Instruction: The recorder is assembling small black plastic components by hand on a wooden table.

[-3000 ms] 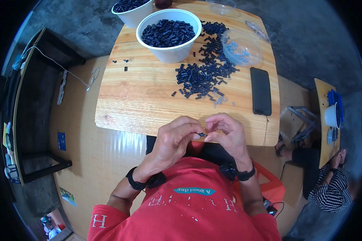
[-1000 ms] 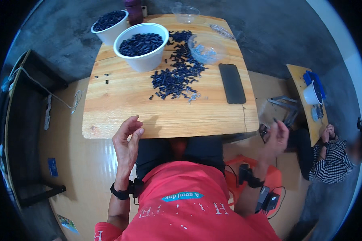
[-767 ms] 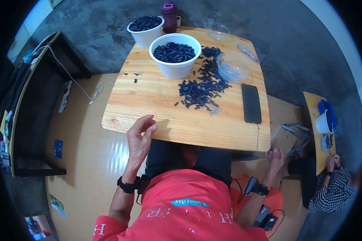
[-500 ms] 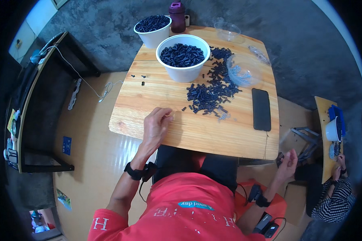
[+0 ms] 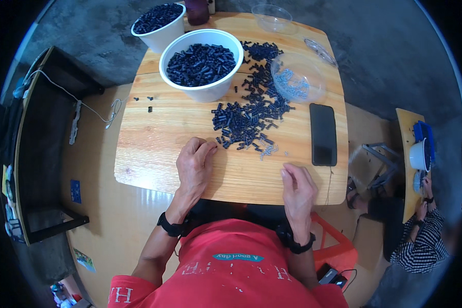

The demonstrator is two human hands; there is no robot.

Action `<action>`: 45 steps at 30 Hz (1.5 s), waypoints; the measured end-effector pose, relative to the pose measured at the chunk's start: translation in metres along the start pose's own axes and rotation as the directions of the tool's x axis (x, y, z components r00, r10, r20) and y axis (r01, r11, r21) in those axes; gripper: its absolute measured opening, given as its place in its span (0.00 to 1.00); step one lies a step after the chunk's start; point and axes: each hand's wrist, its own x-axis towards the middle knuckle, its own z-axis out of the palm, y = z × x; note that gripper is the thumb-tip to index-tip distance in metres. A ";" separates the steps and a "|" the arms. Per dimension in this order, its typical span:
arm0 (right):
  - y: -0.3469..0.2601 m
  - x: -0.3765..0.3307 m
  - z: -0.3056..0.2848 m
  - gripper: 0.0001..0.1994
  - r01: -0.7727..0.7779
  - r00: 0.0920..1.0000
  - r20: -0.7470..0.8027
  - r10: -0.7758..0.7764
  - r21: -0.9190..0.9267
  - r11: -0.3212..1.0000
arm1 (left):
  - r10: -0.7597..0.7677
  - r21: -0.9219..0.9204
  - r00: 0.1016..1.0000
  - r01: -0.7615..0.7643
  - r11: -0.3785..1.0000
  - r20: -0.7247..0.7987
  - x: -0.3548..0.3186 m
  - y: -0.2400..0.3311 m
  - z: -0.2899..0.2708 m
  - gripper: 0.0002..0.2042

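Observation:
My left hand [image 5: 194, 163] rests at the near-left edge of a loose pile of small black plastic tube-like pieces [image 5: 241, 120]. Its fingers are pinched, with a small black plastic piece at the fingertips. Over the table's near edge is my right hand [image 5: 299, 190], its fingers curled together; whatever they hold, if anything, is hidden. Several tiny clear pieces [image 5: 268, 150] lie at the pile's near end. More small pale pieces fill the bottom of a clear plastic bowl [image 5: 299, 82] beside the pile. A white tub [image 5: 203, 92] full of black pieces stands behind my left hand.
A second full white tub [image 5: 167, 38], a purple bottle [image 5: 197, 13] and a clear container [image 5: 272, 19] stand along the wooden table's far side. A clear lid [image 5: 321, 51] and a black phone [image 5: 323, 134] lie at right. Another person [image 5: 421, 238] works at a side table.
My right hand has come up from beside the table to its near edge. My left hand now reaches a black piece by the pile. The whole view has shifted, with the table further left.

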 end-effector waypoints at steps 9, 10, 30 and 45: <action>-0.010 0.015 0.036 0.04 0.094 0.994 0.073 -0.085 -0.121 0.988 | 0.094 -0.100 0.995 -0.089 0.991 0.043 -0.005 0.021 0.014 0.07; -0.009 0.016 0.037 0.04 0.125 0.991 0.066 -0.115 -0.173 0.977 | 0.103 -0.085 0.994 -0.099 0.991 0.041 -0.005 0.022 0.015 0.08; 0.003 0.007 0.006 0.04 -0.008 1.000 -0.015 0.011 0.163 0.987 | 0.303 -0.129 0.949 -0.291 0.948 0.086 0.027 0.050 0.027 0.13; 0.017 0.003 0.011 0.04 -0.005 1.000 -0.004 0.006 0.224 0.975 | 0.373 0.041 0.903 -0.389 0.920 0.212 0.038 0.073 0.060 0.11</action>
